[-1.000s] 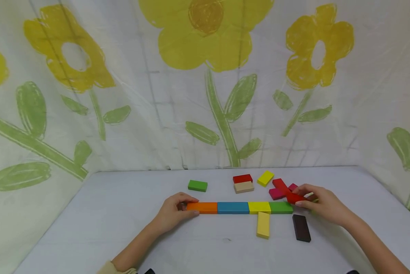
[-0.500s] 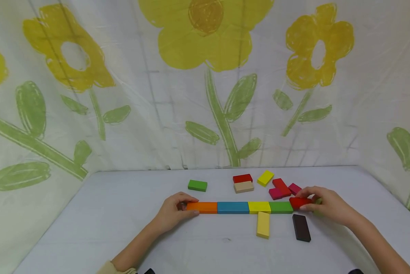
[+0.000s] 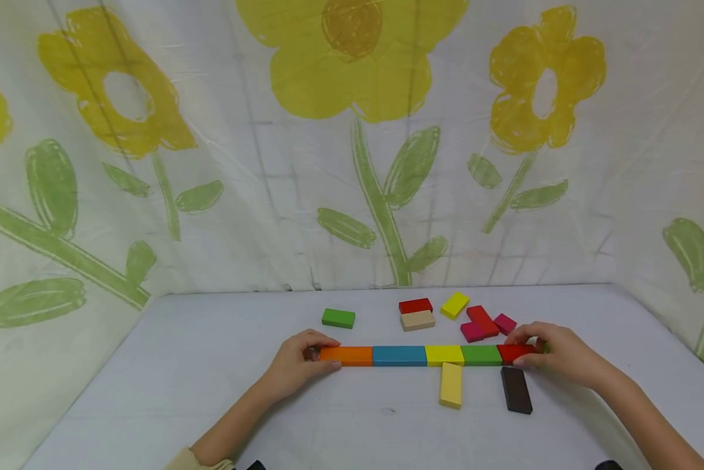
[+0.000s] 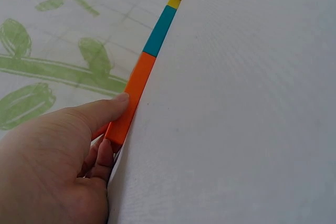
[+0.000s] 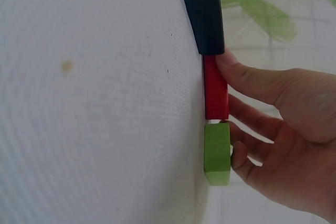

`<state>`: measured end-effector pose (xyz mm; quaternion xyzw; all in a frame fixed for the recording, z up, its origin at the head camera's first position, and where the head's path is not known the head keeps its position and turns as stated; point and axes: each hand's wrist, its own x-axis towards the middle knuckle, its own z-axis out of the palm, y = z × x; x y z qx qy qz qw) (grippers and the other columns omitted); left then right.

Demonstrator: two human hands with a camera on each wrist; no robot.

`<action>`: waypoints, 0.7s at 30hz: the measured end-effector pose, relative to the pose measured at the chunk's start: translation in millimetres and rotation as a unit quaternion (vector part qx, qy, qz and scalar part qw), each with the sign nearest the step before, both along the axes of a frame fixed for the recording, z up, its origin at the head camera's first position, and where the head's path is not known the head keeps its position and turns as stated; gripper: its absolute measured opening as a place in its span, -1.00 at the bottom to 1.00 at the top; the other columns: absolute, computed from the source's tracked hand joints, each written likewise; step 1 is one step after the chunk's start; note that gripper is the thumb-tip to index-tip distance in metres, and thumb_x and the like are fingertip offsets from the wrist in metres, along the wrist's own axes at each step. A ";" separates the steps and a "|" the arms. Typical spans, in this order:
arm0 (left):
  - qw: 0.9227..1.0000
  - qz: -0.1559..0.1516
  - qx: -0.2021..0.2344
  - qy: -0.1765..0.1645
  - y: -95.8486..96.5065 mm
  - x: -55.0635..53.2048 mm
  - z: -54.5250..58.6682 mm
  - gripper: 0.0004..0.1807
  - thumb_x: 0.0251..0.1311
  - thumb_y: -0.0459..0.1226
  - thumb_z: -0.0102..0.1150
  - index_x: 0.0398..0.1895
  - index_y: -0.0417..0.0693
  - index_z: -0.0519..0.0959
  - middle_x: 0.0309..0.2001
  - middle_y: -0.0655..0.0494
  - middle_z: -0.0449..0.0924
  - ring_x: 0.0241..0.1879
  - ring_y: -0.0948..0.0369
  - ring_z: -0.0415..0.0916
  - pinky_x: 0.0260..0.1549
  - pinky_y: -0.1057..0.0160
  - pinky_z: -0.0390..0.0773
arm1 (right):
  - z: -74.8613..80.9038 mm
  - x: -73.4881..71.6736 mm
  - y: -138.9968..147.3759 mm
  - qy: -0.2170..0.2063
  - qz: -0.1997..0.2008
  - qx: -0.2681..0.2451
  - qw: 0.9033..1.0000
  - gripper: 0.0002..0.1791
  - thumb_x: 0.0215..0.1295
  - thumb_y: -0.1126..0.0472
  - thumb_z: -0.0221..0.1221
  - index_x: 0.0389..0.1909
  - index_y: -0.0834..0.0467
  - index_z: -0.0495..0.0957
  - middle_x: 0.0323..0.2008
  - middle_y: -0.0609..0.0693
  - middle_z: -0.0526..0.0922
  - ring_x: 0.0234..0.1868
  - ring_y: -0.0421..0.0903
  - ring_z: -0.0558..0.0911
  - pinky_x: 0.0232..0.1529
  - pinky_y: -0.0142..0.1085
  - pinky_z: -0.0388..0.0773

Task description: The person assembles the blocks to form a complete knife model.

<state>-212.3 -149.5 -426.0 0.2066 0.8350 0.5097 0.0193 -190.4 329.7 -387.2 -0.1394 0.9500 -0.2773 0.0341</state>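
Observation:
A straight row of flat wooden blocks runs across the table: orange (image 3: 349, 356), blue (image 3: 399, 356), yellow (image 3: 444, 354), green (image 3: 482, 355) and red (image 3: 509, 354). At its left end, my left hand (image 3: 298, 365) grips the orange block between thumb and fingers. A bit of red shows behind that block in the left wrist view. On the other end, my right hand (image 3: 563, 356) pinches the red block, which sits against the green one. Another green block (image 5: 217, 153) stands beside the right fingers in the right wrist view, mostly hidden by the hand from the head.
Nearer the person lie a pale yellow block (image 3: 450, 386) and a dark brown block (image 3: 516, 390). Behind the row are a green block (image 3: 338, 318), a beige block (image 3: 418, 320), a yellow block (image 3: 454, 305) and several red and pink ones. A flowered curtain (image 3: 240, 163) hangs behind the table.
My right hand has lowered the tilted red block onto the table and lined it up at the row's right end. The left hand keeps its place on the orange block.

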 end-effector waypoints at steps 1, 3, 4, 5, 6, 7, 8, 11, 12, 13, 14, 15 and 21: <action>1.000 0.000 0.000 0.000 0.1 0.1 0.1 -0.67 0.20 -0.27 0.54 0.01 -0.19 0.77 -0.07 -0.04 0.68 -0.30 0.27 0.42 -0.27 0.41 0.44 | 0.0 0.2 0.0 -0.002 0.000 -0.001 1.000 -0.69 0.23 0.26 0.48 -0.02 0.18 0.70 -0.12 0.04 0.68 -0.20 -0.06 0.50 -0.33 -0.41 0.54; 1.000 -0.001 0.001 0.001 0.2 0.1 0.2 -0.67 0.20 -0.27 0.54 0.00 -0.19 0.78 -0.07 -0.03 0.68 -0.29 0.27 0.42 -0.27 0.41 0.44 | 0.1 0.5 0.0 -0.005 0.000 -0.002 1.000 -0.68 0.23 0.27 0.47 -0.01 0.18 0.69 -0.12 0.04 0.67 -0.21 -0.06 0.49 -0.34 -0.41 0.53; 1.000 -0.001 0.001 0.001 0.1 0.0 0.1 -0.67 0.20 -0.27 0.54 0.01 -0.19 0.78 -0.07 -0.03 0.68 -0.29 0.27 0.42 -0.27 0.41 0.44 | 0.2 0.5 0.1 -0.007 0.001 -0.003 1.000 -0.68 0.24 0.26 0.47 0.00 0.19 0.69 -0.12 0.04 0.67 -0.21 -0.06 0.49 -0.34 -0.41 0.53; 1.000 -0.001 0.001 0.003 0.1 0.0 -0.1 -0.67 0.20 -0.27 0.54 0.01 -0.19 0.78 -0.08 -0.03 0.68 -0.30 0.27 0.42 -0.27 0.41 0.44 | 0.2 0.5 0.2 -0.007 0.003 -0.003 1.000 -0.68 0.25 0.26 0.47 0.00 0.19 0.69 -0.12 0.04 0.67 -0.21 -0.06 0.49 -0.34 -0.41 0.53; 1.000 0.000 0.000 0.004 0.1 -0.1 -0.2 -0.67 0.20 -0.27 0.54 0.01 -0.19 0.78 -0.08 -0.03 0.68 -0.30 0.27 0.42 -0.27 0.41 0.44 | 0.1 0.7 0.4 -0.008 0.005 -0.005 1.000 -0.68 0.25 0.26 0.46 0.01 0.20 0.69 -0.12 0.03 0.67 -0.21 -0.06 0.49 -0.34 -0.41 0.52; 1.000 0.000 -0.001 0.005 0.1 -0.2 -0.5 -0.67 0.20 -0.27 0.54 0.01 -0.19 0.78 -0.08 -0.03 0.68 -0.30 0.27 0.42 -0.27 0.41 0.44 | 0.2 0.7 0.7 -0.009 0.007 -0.006 1.000 -0.68 0.26 0.26 0.45 0.01 0.20 0.69 -0.13 0.03 0.66 -0.21 -0.06 0.49 -0.34 -0.40 0.52; 1.000 0.000 -0.001 0.006 0.0 -0.3 -0.7 -0.67 0.20 -0.27 0.54 0.01 -0.18 0.78 -0.08 -0.02 0.68 -0.30 0.28 0.42 -0.27 0.41 0.44 | 0.1 0.8 1.1 -0.010 0.009 -0.007 1.000 -0.69 0.28 0.26 0.44 0.02 0.21 0.69 -0.14 0.02 0.66 -0.22 -0.06 0.48 -0.35 -0.40 0.51; 1.000 0.000 -0.003 0.010 -0.2 -0.5 -1.3 -0.67 0.20 -0.27 0.54 0.01 -0.18 0.78 -0.08 -0.03 0.69 -0.30 0.28 0.42 -0.28 0.41 0.44 | -0.2 0.8 2.4 -0.011 0.016 -0.011 1.000 -0.71 0.31 0.28 0.41 0.03 0.22 0.68 -0.15 0.01 0.65 -0.23 -0.06 0.48 -0.35 -0.40 0.51; 1.000 0.000 -0.003 0.010 -0.3 -0.5 -1.3 -0.67 0.20 -0.27 0.54 0.01 -0.18 0.78 -0.08 -0.03 0.69 -0.30 0.28 0.42 -0.28 0.41 0.44 | -0.3 0.8 2.9 -0.012 0.017 -0.012 1.000 -0.71 0.32 0.29 0.39 0.03 0.23 0.68 -0.14 0.01 0.65 -0.23 -0.06 0.48 -0.35 -0.40 0.51; 1.000 0.000 -0.003 0.009 -0.3 -0.5 -1.3 -0.67 0.20 -0.27 0.54 0.01 -0.19 0.78 -0.08 -0.03 0.69 -0.30 0.28 0.42 -0.28 0.41 0.44 | -0.4 0.7 3.3 -0.012 0.019 -0.013 1.000 -0.72 0.33 0.29 0.38 0.04 0.23 0.68 -0.14 0.02 0.65 -0.23 -0.06 0.48 -0.35 -0.40 0.51; 1.000 0.000 -0.003 0.009 -0.3 -0.5 -1.2 -0.67 0.20 -0.27 0.54 0.01 -0.19 0.78 -0.08 -0.03 0.69 -0.30 0.28 0.42 -0.28 0.41 0.44 | -0.5 0.7 3.5 -0.012 0.019 -0.014 1.000 -0.72 0.34 0.30 0.38 0.04 0.23 0.68 -0.13 0.03 0.65 -0.23 -0.06 0.48 -0.35 -0.40 0.52; 1.000 0.000 -0.003 0.009 -0.2 -0.5 -1.1 -0.67 0.19 -0.27 0.54 0.01 -0.19 0.78 -0.09 -0.03 0.69 -0.30 0.28 0.42 -0.28 0.41 0.44 | -0.5 0.6 3.7 -0.013 0.019 -0.015 1.000 -0.73 0.34 0.30 0.37 0.03 0.23 0.68 -0.12 0.04 0.66 -0.22 -0.06 0.49 -0.35 -0.40 0.52; 1.000 0.005 -0.010 0.001 0.7 -0.3 0.2 -0.67 0.20 -0.26 0.53 0.01 -0.17 0.78 -0.08 -0.01 0.68 -0.29 0.26 0.42 -0.27 0.41 0.45 | -0.1 1.0 3.5 -0.019 0.015 -0.019 1.000 -0.72 0.34 0.31 0.38 0.04 0.23 0.68 -0.09 0.08 0.67 -0.19 -0.05 0.50 -0.34 -0.41 0.55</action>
